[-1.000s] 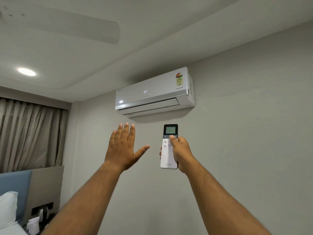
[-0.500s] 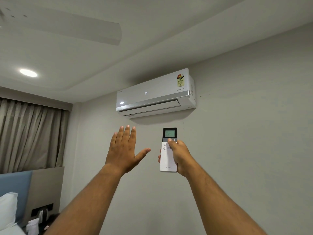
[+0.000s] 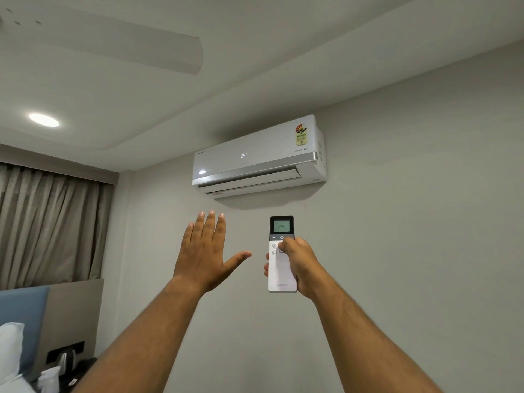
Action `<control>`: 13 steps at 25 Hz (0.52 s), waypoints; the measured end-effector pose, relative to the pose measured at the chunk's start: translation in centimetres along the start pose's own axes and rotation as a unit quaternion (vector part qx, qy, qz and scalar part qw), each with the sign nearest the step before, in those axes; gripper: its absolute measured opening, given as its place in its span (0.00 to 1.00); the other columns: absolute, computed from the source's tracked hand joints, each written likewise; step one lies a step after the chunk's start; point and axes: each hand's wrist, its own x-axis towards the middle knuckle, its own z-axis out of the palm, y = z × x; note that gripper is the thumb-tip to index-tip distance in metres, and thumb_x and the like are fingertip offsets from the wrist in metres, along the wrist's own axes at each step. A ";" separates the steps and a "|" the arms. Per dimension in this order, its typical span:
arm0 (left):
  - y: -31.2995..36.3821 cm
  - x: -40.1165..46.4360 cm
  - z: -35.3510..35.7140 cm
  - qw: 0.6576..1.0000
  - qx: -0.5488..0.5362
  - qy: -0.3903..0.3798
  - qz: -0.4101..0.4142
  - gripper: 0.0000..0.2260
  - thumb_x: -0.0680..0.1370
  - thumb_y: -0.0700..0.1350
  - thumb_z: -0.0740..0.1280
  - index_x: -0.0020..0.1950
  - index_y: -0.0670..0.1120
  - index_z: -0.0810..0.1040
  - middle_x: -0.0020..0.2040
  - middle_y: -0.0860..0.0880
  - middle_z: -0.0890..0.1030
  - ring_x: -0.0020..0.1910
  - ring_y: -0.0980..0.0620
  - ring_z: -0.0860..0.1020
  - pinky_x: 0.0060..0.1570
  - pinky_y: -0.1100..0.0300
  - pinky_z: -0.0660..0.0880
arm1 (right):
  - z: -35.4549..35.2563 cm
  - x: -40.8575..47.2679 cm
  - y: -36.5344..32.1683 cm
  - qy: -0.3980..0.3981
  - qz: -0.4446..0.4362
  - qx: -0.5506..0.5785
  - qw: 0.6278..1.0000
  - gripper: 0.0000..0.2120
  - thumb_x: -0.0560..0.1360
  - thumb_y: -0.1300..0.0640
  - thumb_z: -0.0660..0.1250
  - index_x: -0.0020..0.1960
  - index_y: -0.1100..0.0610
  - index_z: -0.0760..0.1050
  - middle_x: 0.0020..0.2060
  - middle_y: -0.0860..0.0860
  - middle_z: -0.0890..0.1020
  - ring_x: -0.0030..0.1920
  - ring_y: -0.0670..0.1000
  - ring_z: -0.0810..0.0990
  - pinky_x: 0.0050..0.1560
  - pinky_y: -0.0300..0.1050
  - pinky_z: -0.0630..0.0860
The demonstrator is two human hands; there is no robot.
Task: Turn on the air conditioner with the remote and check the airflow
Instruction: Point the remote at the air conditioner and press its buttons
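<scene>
**Airflow check under the wall unit**

Grey walls and a stepped ceiling frame the scene, with curtains (image 3: 54, 225) far left and a lit ceiling light (image 3: 44, 120) above them. High on the wall ahead I see the air conditioner (image 3: 259, 157), its panel reading 24 and its louvre (image 3: 249, 180) swung partly open, so I judge it is on.

I have my right hand (image 3: 297, 263) wrapped round the remote (image 3: 281, 255), held upright with its long axis pointing up at the unit and the thumb resting on the buttons below the screen, which also shows 24. My left hand (image 3: 205, 255) is empty, fingers (image 3: 211, 226) spread flat, palm facing away. It sits below the louvre and slightly left, well apart from it, and nearer the outlet than the right. To feel the draught, I reckon it must rise and drift right.
</scene>
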 end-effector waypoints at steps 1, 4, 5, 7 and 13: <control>0.0 0.0 0.0 1.000 0.004 -0.003 0.000 0.49 0.65 0.77 0.33 0.76 0.45 0.42 0.78 0.43 0.46 0.76 0.44 0.41 0.71 0.49 0.38 | 0.0 0.0 0.1 0.000 -0.003 -0.002 1.000 0.13 0.76 0.61 0.58 0.60 0.59 0.70 0.45 0.63 0.82 0.38 0.62 0.82 0.45 0.58 0.82; -0.1 -0.1 0.1 1.000 0.001 -0.003 -0.001 0.49 0.64 0.77 0.32 0.76 0.46 0.41 0.78 0.43 0.45 0.76 0.43 0.41 0.71 0.50 0.37 | 0.1 -0.1 0.1 0.002 -0.008 0.004 1.000 0.11 0.76 0.62 0.58 0.58 0.58 0.71 0.44 0.63 0.82 0.36 0.61 0.82 0.43 0.57 0.82; -0.1 -0.1 0.2 1.000 -0.001 -0.003 -0.002 0.49 0.64 0.77 0.32 0.76 0.46 0.41 0.78 0.43 0.46 0.76 0.43 0.41 0.71 0.49 0.37 | 0.1 -0.1 0.1 0.002 -0.010 0.007 1.000 0.11 0.76 0.62 0.58 0.57 0.58 0.72 0.44 0.63 0.82 0.36 0.61 0.82 0.43 0.56 0.82; -0.3 -0.1 0.3 1.000 -0.002 -0.002 -0.001 0.49 0.64 0.77 0.33 0.76 0.46 0.41 0.78 0.43 0.46 0.76 0.43 0.42 0.71 0.49 0.38 | 0.3 -0.1 0.1 0.000 -0.015 0.006 1.000 0.09 0.76 0.62 0.58 0.55 0.57 0.72 0.44 0.63 0.82 0.35 0.60 0.82 0.41 0.55 0.82; -0.7 0.1 0.3 1.000 0.001 0.001 -0.004 0.49 0.65 0.77 0.34 0.76 0.45 0.42 0.78 0.43 0.46 0.76 0.44 0.41 0.71 0.49 0.38 | 0.7 0.1 0.1 -0.002 -0.020 -0.012 1.000 0.08 0.76 0.61 0.60 0.54 0.54 0.72 0.45 0.62 0.83 0.36 0.59 0.83 0.41 0.54 0.83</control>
